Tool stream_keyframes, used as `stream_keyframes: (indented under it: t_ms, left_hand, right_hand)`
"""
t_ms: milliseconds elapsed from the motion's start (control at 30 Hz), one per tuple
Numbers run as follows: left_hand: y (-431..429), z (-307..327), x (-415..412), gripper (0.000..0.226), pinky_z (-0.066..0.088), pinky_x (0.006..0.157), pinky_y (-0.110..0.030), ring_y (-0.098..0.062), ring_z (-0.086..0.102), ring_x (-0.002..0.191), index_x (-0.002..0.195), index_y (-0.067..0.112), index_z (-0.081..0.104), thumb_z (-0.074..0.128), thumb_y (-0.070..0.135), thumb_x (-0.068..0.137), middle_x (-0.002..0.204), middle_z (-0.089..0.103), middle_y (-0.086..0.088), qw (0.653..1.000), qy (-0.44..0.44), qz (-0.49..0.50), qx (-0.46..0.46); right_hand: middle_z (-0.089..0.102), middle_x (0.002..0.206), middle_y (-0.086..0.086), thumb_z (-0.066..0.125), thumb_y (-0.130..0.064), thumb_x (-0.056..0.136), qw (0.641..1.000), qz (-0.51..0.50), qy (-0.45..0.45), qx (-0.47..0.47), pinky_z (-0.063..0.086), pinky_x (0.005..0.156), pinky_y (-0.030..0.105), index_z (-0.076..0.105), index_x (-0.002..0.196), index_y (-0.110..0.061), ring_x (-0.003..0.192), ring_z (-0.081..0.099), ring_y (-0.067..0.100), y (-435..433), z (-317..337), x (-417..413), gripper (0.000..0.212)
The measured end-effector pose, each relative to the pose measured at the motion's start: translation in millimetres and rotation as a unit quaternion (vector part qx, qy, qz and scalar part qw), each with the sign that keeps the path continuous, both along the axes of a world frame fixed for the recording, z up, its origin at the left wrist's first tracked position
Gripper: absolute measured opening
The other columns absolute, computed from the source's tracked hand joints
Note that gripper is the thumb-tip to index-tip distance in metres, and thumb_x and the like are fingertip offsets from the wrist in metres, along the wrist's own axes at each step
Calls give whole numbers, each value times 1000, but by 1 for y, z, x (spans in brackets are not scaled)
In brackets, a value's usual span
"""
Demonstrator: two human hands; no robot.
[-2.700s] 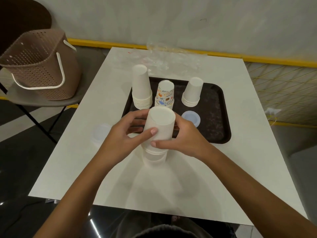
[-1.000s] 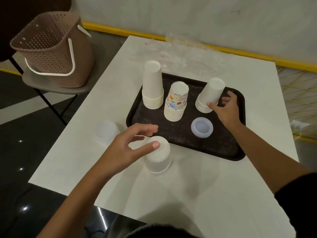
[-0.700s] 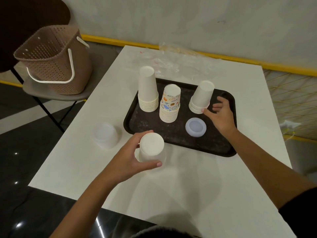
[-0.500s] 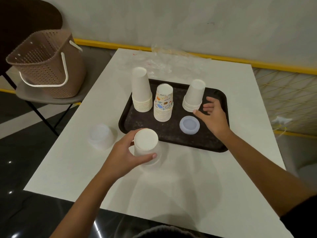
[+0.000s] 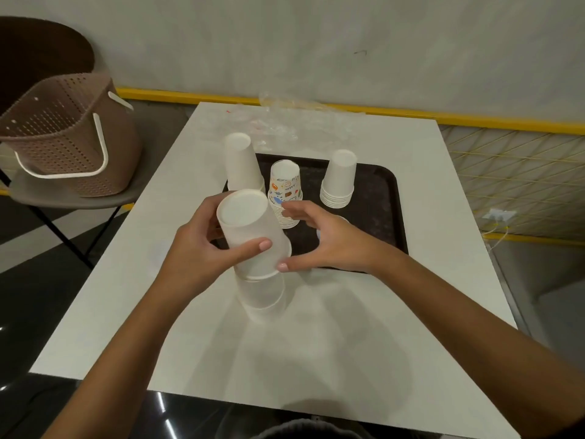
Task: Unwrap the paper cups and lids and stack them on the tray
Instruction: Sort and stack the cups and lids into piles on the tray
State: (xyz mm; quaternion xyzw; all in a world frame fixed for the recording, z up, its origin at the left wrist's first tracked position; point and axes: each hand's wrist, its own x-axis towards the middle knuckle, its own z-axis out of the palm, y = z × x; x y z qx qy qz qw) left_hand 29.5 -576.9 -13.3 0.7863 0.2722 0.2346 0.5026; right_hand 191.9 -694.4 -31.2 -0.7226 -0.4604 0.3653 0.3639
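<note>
Above the table point(image 5: 332, 359), plain white inverted cup point(image 5: 250, 236) tilted, left hand point(image 5: 202, 248) fingers grasping it, right hand point(image 5: 323, 239) fingers spread open.

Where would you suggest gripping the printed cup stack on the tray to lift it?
Grip the printed cup stack low on its sides, around the nested rims, coming from above and the near side. It stands upside down and tapers upward, so a high grip would probably lift only the top cups.
</note>
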Motion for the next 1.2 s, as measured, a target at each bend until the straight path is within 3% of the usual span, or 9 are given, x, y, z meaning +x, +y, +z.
stream_keyframes:
  t_ms: [100, 167, 233, 367, 500, 633, 833, 1033, 1200]
  left_hand:
    - [4, 6, 10, 68, 49, 68, -9, 11, 58, 92, 108, 42, 49, 86, 47, 51, 103, 59, 27, 1000, -4, -18, 5]
    - [6, 11, 18, 67, 51, 65, -16, 5, 58, 95, 107, 46, 49, 80, 51, 48, 105, 59, 24, 1000, -8, -25, 14]
    - [7, 16, 27, 66, 48, 69, -10, 5, 54, 99, 108, 45, 47, 76, 54, 49, 110, 55, 18, 998, -10, -38, 46]
    - [11, 22, 45, 71, 43, 79, -7, -2, 51, 103, 123, 39, 39, 66, 55, 59, 115, 47, 15, 995, 0, -58, 80]
    - [19, 20, 59, 73, 40, 83, -6, -1, 53, 102, 128, 35, 41, 71, 54, 65, 115, 49, 13, 993, 10, -81, 83]
    - [26, 16, 67, 60, 40, 80, -4, 3, 53, 99, 120, 39, 43, 60, 52, 64, 116, 51, 13, 992, 26, -97, 76]
    - [41, -1, 68, 44, 41, 80, -1, 2, 54, 101, 114, 34, 52, 65, 39, 71, 115, 55, 11, 994, 30, -101, 35]
    - [53, -20, 67, 39, 44, 83, -7, -3, 57, 101, 107, 35, 57, 61, 41, 69, 114, 58, 9, 994, 35, -98, -29]
    - [60, -33, 62, 31, 45, 85, -10, 0, 58, 99, 107, 34, 58, 63, 43, 79, 113, 60, 9, 992, 44, -100, -56]
  right_hand:
    - [43, 139, -13, 81, -29, 68, 999, 7, -28, 31, 34, 94, 7, 31, 141, -25, 120, 38, -5, 8, 15, -9, 89]
    - [48, 134, -10, 81, -29, 68, 998, -3, -26, 51, 43, 97, 19, 33, 139, -24, 119, 47, 4, 12, 20, -12, 85]
    - [52, 127, -8, 81, -30, 68, 997, -29, -29, 65, 48, 96, 32, 36, 135, -23, 114, 52, 10, 13, 24, -12, 81]
    - [49, 121, -11, 80, -29, 69, 991, -100, -40, 81, 44, 87, 20, 35, 135, -21, 109, 48, 6, 13, 28, 5, 80]
    - [45, 121, -8, 80, -27, 70, 974, -194, -77, 85, 39, 77, 11, 32, 135, -17, 107, 43, 7, 16, 24, 38, 82]
    - [44, 136, 3, 78, -25, 72, 951, -279, -109, 83, 38, 89, 23, 29, 135, -13, 120, 44, 17, 24, 10, 80, 82]
    - [42, 139, 5, 77, -27, 73, 917, -377, -106, 82, 38, 104, 37, 28, 137, -12, 127, 42, 22, 46, -26, 135, 82]
    - [42, 138, 7, 79, -23, 72, 919, -385, -61, 52, 36, 104, 34, 28, 135, -9, 128, 41, 23, 66, -60, 154, 82]
    - [43, 137, 9, 80, -18, 70, 928, -368, -50, 14, 37, 98, 29, 29, 135, -7, 126, 42, 23, 75, -84, 155, 84]
